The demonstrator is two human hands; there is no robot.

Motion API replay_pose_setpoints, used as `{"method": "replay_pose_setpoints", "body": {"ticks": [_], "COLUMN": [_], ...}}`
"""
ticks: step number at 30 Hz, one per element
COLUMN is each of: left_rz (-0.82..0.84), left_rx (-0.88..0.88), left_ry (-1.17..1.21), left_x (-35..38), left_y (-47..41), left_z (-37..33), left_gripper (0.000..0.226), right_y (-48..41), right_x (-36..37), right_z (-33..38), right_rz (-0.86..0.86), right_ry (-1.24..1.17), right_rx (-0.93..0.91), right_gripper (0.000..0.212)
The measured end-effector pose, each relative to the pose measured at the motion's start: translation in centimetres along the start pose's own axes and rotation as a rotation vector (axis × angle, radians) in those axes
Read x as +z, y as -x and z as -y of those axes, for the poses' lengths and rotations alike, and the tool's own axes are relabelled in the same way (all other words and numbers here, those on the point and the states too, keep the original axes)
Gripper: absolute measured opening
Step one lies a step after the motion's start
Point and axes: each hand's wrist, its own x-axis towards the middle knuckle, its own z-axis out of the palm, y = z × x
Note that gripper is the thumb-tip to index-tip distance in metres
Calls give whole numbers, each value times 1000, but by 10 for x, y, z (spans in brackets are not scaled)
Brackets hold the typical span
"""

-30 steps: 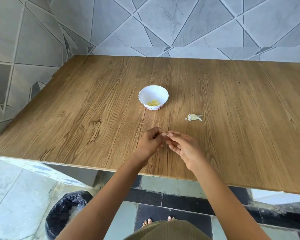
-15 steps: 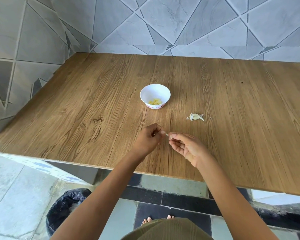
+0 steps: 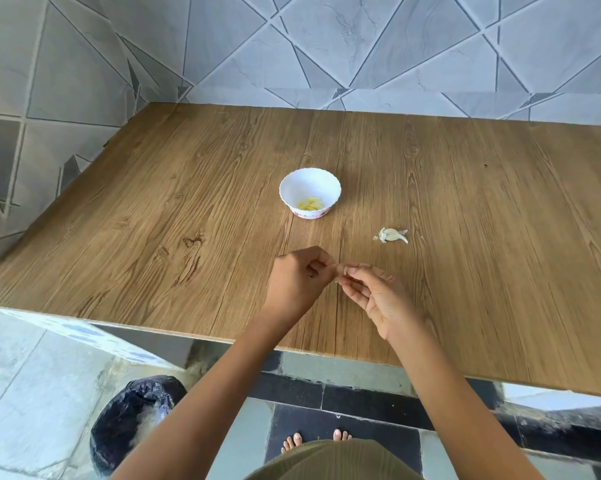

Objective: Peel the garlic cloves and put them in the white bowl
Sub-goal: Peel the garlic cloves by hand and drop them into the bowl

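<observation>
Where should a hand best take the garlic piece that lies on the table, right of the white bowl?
Probably pinch the garlic piece at its plump middle, from above, thumb on the near side, finger on the far side. It lies flat on the table, long axis left to right; the thin tail at its right end looks too slim.

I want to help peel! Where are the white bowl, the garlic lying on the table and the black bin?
white bowl [image 3: 309, 187], head view, bare inner wall.
garlic on the table [image 3: 392, 235], head view, its middle.
black bin [image 3: 132, 408], head view, black bag lining it.
</observation>
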Motion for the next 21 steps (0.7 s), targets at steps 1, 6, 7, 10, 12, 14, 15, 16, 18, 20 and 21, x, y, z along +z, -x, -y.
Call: {"method": "replay_pose_setpoints", "body": {"ticks": [1,6,7,10,12,14,15,16,18,20,21], "left_rz": [37,66,63,85,123,153,158,162,167,175,182], "left_rx": [10,43,56,92,108,98,68,14,-141,-268,-301], "left_ry": [28,53,43,8,-10,3,43,113,319,486,535], "left_x": [1,6,6,4,3,2,2,2,1,-1,-2], "left_y": [1,1,1,-1,-2,-3,-3,-2,-1,1,1], "left_z": [-2,0,1,3,3,1,1,0,-4,-7,-7], "left_gripper": [8,10,9,3,5,7,8,8,9,17,20], "right_y": [0,4,5,8,8,8,8,8,9,9,9], "right_x": [1,3,3,0,-1,-1,-1,-1,-3,-4,-5], "right_z": [-1,-3,-3,-1,0,2,3,2,2,1,1], "right_rz": [-10,-39,-33,-33,-35,-27,-19,-6,38,84,101], "right_ry": [-16,6,39,154,211,236,240,243,254,260,264], "right_rx": [-10,-63,-77,-129,-154,-168,-170,-171,-169,-159,-154], "right_gripper": [12,12,10,5,5,6,8,10,13,14,14]}}
